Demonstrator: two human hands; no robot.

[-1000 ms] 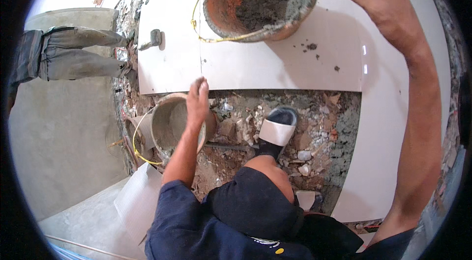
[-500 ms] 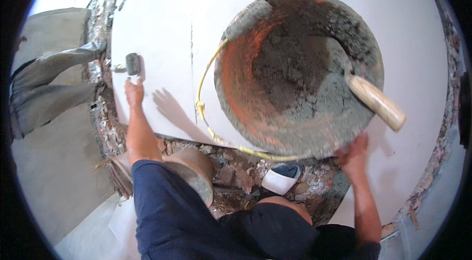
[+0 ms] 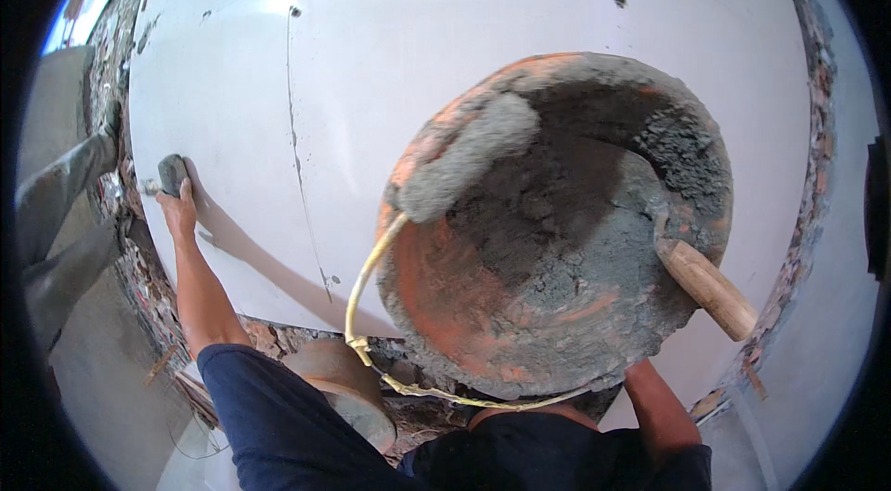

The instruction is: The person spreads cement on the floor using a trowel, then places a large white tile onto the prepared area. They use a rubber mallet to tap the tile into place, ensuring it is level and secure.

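Observation:
An orange bucket (image 3: 520, 305), caked with grey mortar, tilts in front of my body. A trowel (image 3: 710, 291) sits in it, its wooden handle jutting over the right rim. At the left rim, a mortar-caked lump (image 3: 475, 157) adjoins a yellow cord handle (image 3: 364, 291), which hangs round the near side. My right forearm reaches behind the near right of the bucket; that hand is hidden, but the bucket has moved with the arm. Far to the left, my left hand (image 3: 178, 208) is closed on a dark-headed mallet (image 3: 173, 174), low over the white slab.
Large white slabs (image 3: 399, 8) with a dark seam cover the ground ahead. Rubble (image 3: 139, 250) fills the gaps along their edges. Another person's legs (image 3: 65, 203) show at the left. A brown cylindrical container (image 3: 325, 366) stands near my left arm. A pale wall runs along the right.
The bucket has come nearer to me and tilted, and my right hand has gone out of sight behind it. My left hand has closed on the mallet. The whole view has shifted.

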